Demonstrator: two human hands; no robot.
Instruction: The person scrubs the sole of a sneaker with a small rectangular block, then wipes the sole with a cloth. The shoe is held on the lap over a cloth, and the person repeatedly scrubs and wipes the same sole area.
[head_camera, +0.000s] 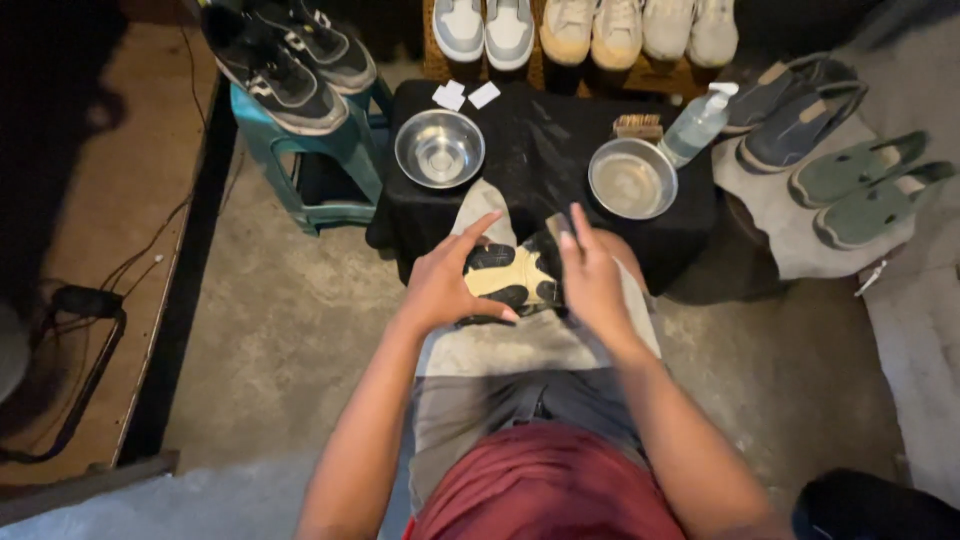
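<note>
Both hands meet over a black-and-cream shoe (510, 275) that rests on the person's lap, on a pale grey cloth (530, 340) spread across the knees. The left hand (445, 285) lies on the shoe's left side, fingers spread and curved over it with the thumb stretched toward the toe, pressing rather than fully closing around it. The right hand (592, 280) grips the shoe's right edge, fingers bent around it and the forefinger pointing upward (whether it also pinches a small tool I cannot tell).

Just beyond the knees stands a low table draped in black cloth (545, 150). On it sit an empty round steel bowl (440, 148) to the left, a second steel bowl holding cloudy water (631, 180) to the right, a wooden-backed brush (638, 125) touching that bowl's far rim, a clear pump bottle (698, 122) lying tilted beside it, and small white paper slips (465, 95) near the back edge.

Left of the table, a teal plastic stool (320, 165) carries a pair of black trainers with white soles (290, 55). Along the far edge is a row of pale sneakers (585, 30). To the right, grey-green slip-on shoes (865, 190) and blue-grey sandals (795, 110) lie on a grey mat (770, 225).
</note>
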